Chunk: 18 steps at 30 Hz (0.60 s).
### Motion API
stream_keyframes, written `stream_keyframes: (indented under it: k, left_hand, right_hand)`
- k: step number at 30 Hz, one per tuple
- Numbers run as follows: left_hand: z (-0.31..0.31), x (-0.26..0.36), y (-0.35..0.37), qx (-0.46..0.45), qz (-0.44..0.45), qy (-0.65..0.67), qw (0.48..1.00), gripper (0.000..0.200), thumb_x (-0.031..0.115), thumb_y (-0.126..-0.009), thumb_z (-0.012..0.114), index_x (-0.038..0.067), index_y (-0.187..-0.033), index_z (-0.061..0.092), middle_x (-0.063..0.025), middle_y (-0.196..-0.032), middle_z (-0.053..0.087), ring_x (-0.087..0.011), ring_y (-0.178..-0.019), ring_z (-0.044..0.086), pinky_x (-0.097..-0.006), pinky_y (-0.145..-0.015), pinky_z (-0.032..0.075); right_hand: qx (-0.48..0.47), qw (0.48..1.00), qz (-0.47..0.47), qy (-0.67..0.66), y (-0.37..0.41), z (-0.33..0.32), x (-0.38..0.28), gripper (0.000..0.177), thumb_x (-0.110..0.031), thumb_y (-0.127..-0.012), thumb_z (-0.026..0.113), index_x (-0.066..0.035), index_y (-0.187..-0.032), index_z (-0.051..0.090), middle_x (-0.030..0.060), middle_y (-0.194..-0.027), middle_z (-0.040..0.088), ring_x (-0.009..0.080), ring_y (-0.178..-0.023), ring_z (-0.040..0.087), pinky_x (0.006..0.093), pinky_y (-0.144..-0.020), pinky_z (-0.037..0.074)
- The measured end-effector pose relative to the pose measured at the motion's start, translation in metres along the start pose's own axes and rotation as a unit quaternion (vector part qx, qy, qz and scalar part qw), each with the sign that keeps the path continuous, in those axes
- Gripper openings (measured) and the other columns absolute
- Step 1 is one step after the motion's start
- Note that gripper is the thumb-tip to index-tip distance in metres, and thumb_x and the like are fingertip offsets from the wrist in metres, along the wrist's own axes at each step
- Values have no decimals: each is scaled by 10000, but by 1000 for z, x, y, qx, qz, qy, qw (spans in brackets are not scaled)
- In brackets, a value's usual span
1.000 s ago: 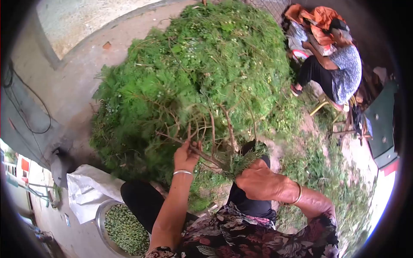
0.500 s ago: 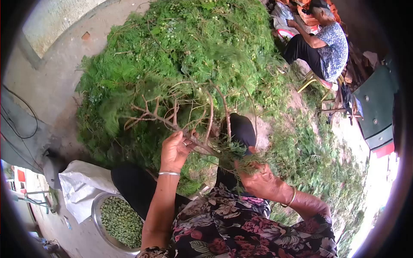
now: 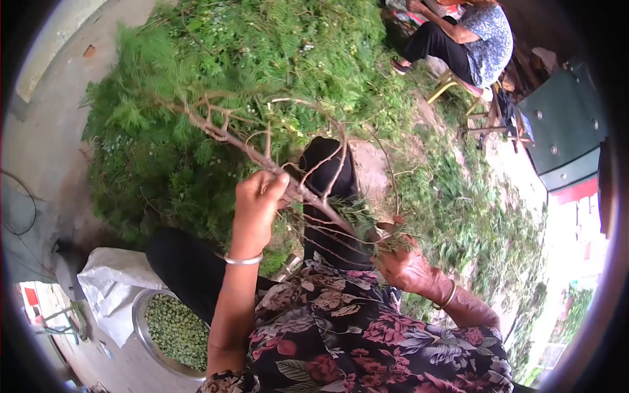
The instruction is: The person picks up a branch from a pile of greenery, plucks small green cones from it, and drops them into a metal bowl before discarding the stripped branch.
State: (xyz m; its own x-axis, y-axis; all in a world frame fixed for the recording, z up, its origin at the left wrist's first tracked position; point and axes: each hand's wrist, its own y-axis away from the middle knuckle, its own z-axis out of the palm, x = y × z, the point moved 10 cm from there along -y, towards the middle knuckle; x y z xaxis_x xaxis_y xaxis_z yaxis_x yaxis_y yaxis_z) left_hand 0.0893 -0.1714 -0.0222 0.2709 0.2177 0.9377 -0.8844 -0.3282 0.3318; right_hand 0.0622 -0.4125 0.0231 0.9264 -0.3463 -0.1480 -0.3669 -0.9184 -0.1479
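Note:
A forked brown branch with bare twigs at its upper left and green sprigs at its lower right end crosses in front of my knees. My left hand is closed round its middle, the thumb lying on the bark. My right hand is closed at the leafy lower end, its fingers partly hidden by green needles. Beyond the branch lies a large heap of green cut foliage.
At the lower left, a metal basin holds small green cones or berries beside a white sack. A person sits on a stool at the upper right, near a dark green panel. Loose sprigs cover the ground at right.
The branch's forked end has swung up and to the left. My left hand is now wrapped round the branch, and my right hand has shifted slightly right. The surroundings have shifted left and up in view.

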Motion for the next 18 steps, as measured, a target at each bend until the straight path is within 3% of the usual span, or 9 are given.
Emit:
stream_keyframes:
  k: [1,2,4,6,8,10,11,13,18]
  left_hand:
    - [-14,14,3,133,90,-329,931,312,196,-855,628,-62,-1023,572,-164,-813,606,-285,-731,597,-372,-682,470]
    - [-2,57,44,348,339,-500,717,280,165,-801,674,-31,-981,587,-133,-722,576,-302,-601,559,-404,-602,458]
    - [25,83,64,274,460,-447,717,243,138,-762,699,-5,-935,606,-101,-680,564,-287,-540,551,-399,-520,440]
    - [55,75,56,98,428,-289,850,205,139,-755,704,25,-905,623,-93,-669,554,-249,-550,562,-361,-486,431]
    - [100,72,58,-47,402,-324,855,167,104,-733,729,22,-846,638,-86,-705,607,-216,-554,580,-323,-497,441]
    - [135,55,51,-100,367,-498,779,230,209,-745,714,15,-797,602,-124,-715,619,-252,-582,614,-366,-490,451]
    - [139,50,48,-99,370,-499,777,230,209,-745,714,15,-797,602,-124,-715,619,-252,-582,614,-366,-490,451]
    - [152,30,35,-122,352,-608,701,275,256,-762,678,4,-778,570,-161,-651,603,-303,-580,620,-415,-490,453]
    - [145,28,34,-136,353,-581,720,158,138,-776,623,-6,-795,562,-142,-544,575,-327,-520,599,-425,-488,455]
  right_hand:
    - [-57,998,4,10,0,5,-2,449,-132,-596,619,-16,-1030,622,166,-1244,508,355,-1196,436,573,-1066,250]
    - [-54,998,14,9,-2,4,-2,449,-132,-596,619,-16,-1030,622,166,-1244,508,355,-1196,436,573,-1066,250]
    - [-53,997,39,-25,-5,6,0,531,-123,-602,600,0,-1119,582,158,-1219,521,351,-1199,436,565,-1069,254]
    - [-63,997,30,-16,-4,8,-6,566,-120,-614,589,10,-1163,548,174,-1167,532,346,-1156,468,559,-1063,272]
    - [-26,999,42,-22,-10,2,-5,567,-125,-621,585,18,-1168,538,194,-1093,537,337,-1083,505,545,-1051,300]
    - [-23,999,22,-12,-13,-1,-9,542,-125,-631,581,29,-1149,539,200,-1040,534,333,-1025,522,533,-1032,332]
    - [-24,999,17,-20,-13,0,-10,524,-124,-632,578,33,-1131,541,200,-1036,534,336,-1013,527,531,-1028,338]
    - [-18,999,11,-24,-17,-3,-10,488,-120,-626,595,45,-1083,542,205,-1019,544,351,-958,548,527,-1021,349]
    - [1,996,31,-87,-23,-22,-8,473,-117,-636,673,41,-1064,548,217,-1021,570,378,-961,564,521,-1032,333]
